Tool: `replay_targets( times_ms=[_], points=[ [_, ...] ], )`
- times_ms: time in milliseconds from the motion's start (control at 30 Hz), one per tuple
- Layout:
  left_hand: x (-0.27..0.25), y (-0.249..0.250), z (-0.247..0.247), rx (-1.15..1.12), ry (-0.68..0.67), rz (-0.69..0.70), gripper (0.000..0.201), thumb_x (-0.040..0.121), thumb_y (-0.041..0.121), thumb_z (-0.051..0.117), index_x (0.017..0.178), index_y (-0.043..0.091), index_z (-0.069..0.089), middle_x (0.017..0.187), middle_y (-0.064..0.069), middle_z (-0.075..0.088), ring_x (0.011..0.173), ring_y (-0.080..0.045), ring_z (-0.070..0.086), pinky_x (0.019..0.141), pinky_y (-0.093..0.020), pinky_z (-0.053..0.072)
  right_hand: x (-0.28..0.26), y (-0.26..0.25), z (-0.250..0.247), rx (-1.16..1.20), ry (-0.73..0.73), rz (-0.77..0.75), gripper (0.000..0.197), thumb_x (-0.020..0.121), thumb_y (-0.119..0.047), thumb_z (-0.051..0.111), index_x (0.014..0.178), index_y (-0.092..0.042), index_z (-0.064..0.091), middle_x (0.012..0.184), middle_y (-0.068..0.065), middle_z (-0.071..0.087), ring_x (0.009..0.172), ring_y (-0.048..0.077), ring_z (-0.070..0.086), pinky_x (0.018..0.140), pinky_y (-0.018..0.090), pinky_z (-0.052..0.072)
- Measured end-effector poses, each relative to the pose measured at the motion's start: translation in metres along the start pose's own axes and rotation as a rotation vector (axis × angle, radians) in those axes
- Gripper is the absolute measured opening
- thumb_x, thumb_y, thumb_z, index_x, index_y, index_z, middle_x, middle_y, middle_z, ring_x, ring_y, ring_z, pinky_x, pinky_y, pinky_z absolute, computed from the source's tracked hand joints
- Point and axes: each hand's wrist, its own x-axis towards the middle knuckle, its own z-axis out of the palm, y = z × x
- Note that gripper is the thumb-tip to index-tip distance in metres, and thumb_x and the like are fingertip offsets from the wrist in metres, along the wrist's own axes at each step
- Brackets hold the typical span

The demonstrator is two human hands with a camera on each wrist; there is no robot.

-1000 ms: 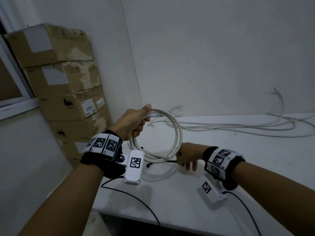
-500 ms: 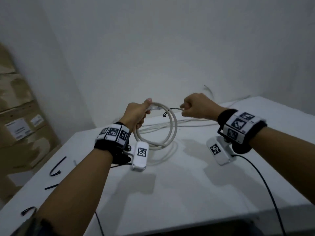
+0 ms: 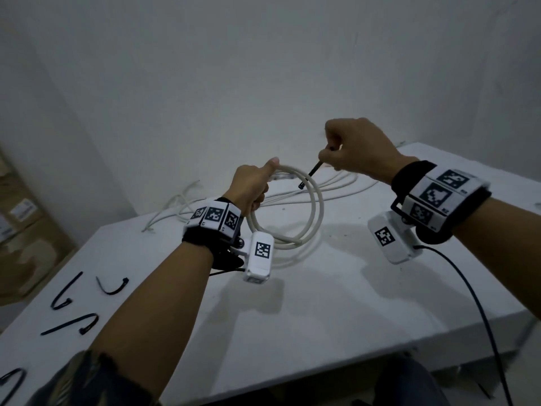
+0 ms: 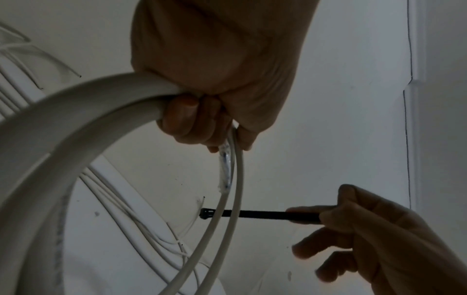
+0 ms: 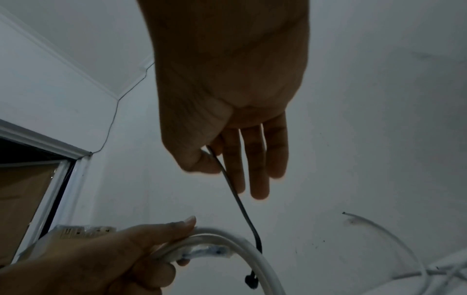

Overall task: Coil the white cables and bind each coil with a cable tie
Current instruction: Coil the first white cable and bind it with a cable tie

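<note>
Table [image 3: 322, 312]: white top; bears everything below, the coil held above it.
Loose cables [image 3: 336, 186]: white, uncoiled, lying along the far edge at 12 o'clock from the hands; judged still to be done.
Coil [image 3: 317, 212]: white cable wound in a few loops, held upright off the table; a clear plug end [image 4: 225, 167] lies against the strands just below the grip.
Left hand [image 3: 251, 189]: clenched round the top of the coil at its 11 o'clock, thumb laid along the cable.
Right hand [image 3: 357, 150]: at 2 o'clock from the coil; thumb and forefinger pinch the strap of one tie, the other fingers hanging loosely beside it.
Cable tie in hand [image 4: 265, 214]: black; its head end crosses the coil strands near 1 o'clock, just below the plug. Whether it passes through the loop or only behind it, I cannot tell.
Spare ties [image 3: 70, 325]: several black ones lying at 8 o'clock on the near left of the table, well apart from the hands.
Step in hand: judged to be binding the first coil; the tie is presented, not yet closed.
Next move: would call for wrapping the strap round all strands, feeding the tail into the head and pulling snug, the left grip keeping the loops together.
</note>
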Motion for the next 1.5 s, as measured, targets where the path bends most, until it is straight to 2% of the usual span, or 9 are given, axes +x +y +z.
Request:
replay_targets(
  times_ms=[167, 333, 433, 500, 700, 933, 1033, 1200, 1500],
  points=[
    [-0.001, 0.001, 0.009, -0.031, -0.056, 0.039, 0.04, 0.093, 0.044, 0.058, 0.071, 0.017, 0.038, 0.05, 0.001, 0.031, 0.031, -0.009, 0.023, 0.036, -0.016, 0.02, 0.01, 0.003, 0.002, -0.042, 0.205, -0.034, 0.014, 0.083, -0.008, 0.051, 0.076, -0.01, 0.039, 0.052, 0.001, 0.037, 0.049, 0.024, 0.032, 0.056, 0.036, 0.037],
    [-0.002, -0.008, 0.007, -0.061, -0.076, 0.031, 0.042, 0.094, 0.041, 0.057, 0.067, 0.019, 0.034, 0.046, 0.004, 0.031, 0.031, -0.009, 0.022, 0.035, -0.015, 0.019, 0.017, 0.004, -0.004, 0.083, 0.299, -0.05, 0.004, 0.087, -0.005, 0.049, 0.088, -0.003, 0.045, 0.063, 0.014, 0.049, 0.052, 0.029, 0.043, 0.051, 0.035, 0.034],
    [-0.003, -0.013, 0.003, -0.094, -0.07, 0.002, 0.041, 0.095, 0.04, 0.056, 0.066, 0.02, 0.034, 0.043, 0.006, 0.031, 0.033, -0.008, 0.022, 0.035, -0.015, 0.018, 0.014, -0.008, -0.006, 0.413, 0.241, -0.017, 0.012, 0.09, -0.007, 0.054, 0.085, -0.014, 0.046, 0.076, 0.013, 0.063, 0.06, 0.015, 0.064, 0.053, 0.026, 0.051],
    [-0.004, -0.016, 0.002, -0.118, -0.074, -0.01, 0.04, 0.096, 0.04, 0.054, 0.067, 0.02, 0.034, 0.045, 0.006, 0.03, 0.035, -0.008, 0.021, 0.035, -0.014, 0.018, 0.007, -0.02, 0.001, 0.618, 0.118, 0.024, 0.024, 0.09, -0.005, 0.058, 0.078, -0.022, 0.045, 0.074, 0.012, 0.067, 0.052, 0.002, 0.063, 0.048, 0.014, 0.046],
    [-0.013, -0.015, 0.005, -0.163, -0.118, -0.013, 0.034, 0.097, 0.043, 0.051, 0.075, 0.019, 0.042, 0.044, 0.008, 0.032, 0.033, -0.006, 0.022, 0.035, -0.014, 0.018, -0.029, -0.036, 0.057, 0.708, -0.21, 0.246, 0.012, 0.087, -0.014, 0.067, 0.076, -0.012, 0.06, 0.068, 0.008, 0.071, 0.048, 0.008, 0.057, 0.044, 0.015, 0.041],
    [-0.025, -0.008, 0.008, -0.123, -0.127, -0.088, 0.048, 0.097, 0.057, 0.038, 0.067, 0.019, 0.039, 0.042, 0.007, 0.033, 0.034, -0.008, 0.023, 0.036, -0.016, 0.016, -0.055, -0.046, 0.093, 1.069, -0.214, 0.703, 0.011, 0.092, -0.012, 0.058, 0.083, -0.006, 0.057, 0.065, 0.008, 0.063, 0.047, 0.017, 0.054, 0.04, 0.019, 0.039],
    [-0.028, -0.009, 0.012, -0.184, -0.14, -0.149, 0.044, 0.1, 0.039, 0.033, 0.062, 0.018, 0.039, 0.04, 0.006, 0.032, 0.031, -0.008, 0.021, 0.036, -0.015, 0.012, -0.045, -0.055, 0.095, 1.335, -0.136, 0.855, 0.017, 0.094, -0.002, 0.047, 0.079, -0.007, 0.055, 0.064, 0.009, 0.052, 0.049, 0.016, 0.048, 0.037, 0.017, 0.039],
    [-0.028, -0.014, 0.012, -0.16, -0.177, -0.143, 0.039, 0.091, 0.023, 0.03, 0.058, 0.013, 0.046, 0.04, 0.005, 0.032, 0.03, -0.009, 0.02, 0.036, -0.014, 0.013, -0.036, -0.061, 0.088, 1.436, -0.127, 0.855, 0.033, 0.09, 0.006, 0.034, 0.069, -0.009, 0.055, 0.062, 0.003, 0.049, 0.043, 0.008, 0.046, 0.029, 0.015, 0.03],
    [-0.03, -0.011, 0.011, -0.156, -0.23, -0.17, 0.038, 0.089, 0.028, 0.035, 0.055, 0.014, 0.046, 0.046, 0.002, 0.03, 0.03, -0.008, 0.019, 0.035, -0.014, 0.012, -0.038, -0.059, 0.091, 1.565, -0.047, 0.874, 0.03, 0.086, 0.015, 0.036, 0.076, 0.0, 0.06, 0.065, 0.009, 0.056, 0.044, 0.009, 0.056, 0.044, 0.015, 0.048]
  ],
)
